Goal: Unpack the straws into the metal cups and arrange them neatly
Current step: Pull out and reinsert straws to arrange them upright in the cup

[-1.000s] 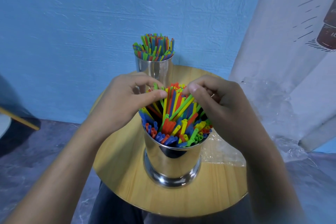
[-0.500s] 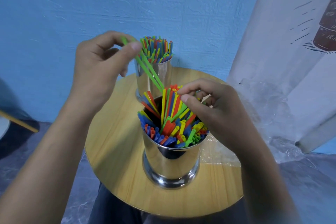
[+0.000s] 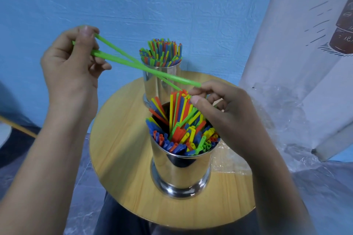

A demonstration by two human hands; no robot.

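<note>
Green straws (image 3: 122,61), two of them, are in the left hand (image 3: 70,66), which is raised at the left, above the level of both cups. Its thumb and fingers (image 3: 102,66) are curled and pinch the straws at one end, a little apart from each other. From there the two straws slope down to the right and cross in front of the far metal cup (image 3: 162,84). Their free ends reach the right hand (image 3: 225,112); one end lies just beside its forefinger. The right hand is over the near metal cup (image 3: 181,170), with thumb and forefinger closed narrow on the tops of the tallest mixed straws (image 3: 177,120) that stand in it. Exactly which straw they pinch I cannot tell. These straws are red, yellow, blue and green; some stand upright in the middle, and many shorter ends lean against the front rim. The far cup is also full of coloured straws, packed more evenly, and it stands upright behind the near cup, close to it. Both cups are on a round wooden surface (image 3: 122,139). Clear plastic wrapping (image 3: 277,110) lies crumpled at the right edge of the surface and beyond it, against a white panel (image 3: 298,44). Behind everything is a blue wall (image 3: 133,2).
</note>
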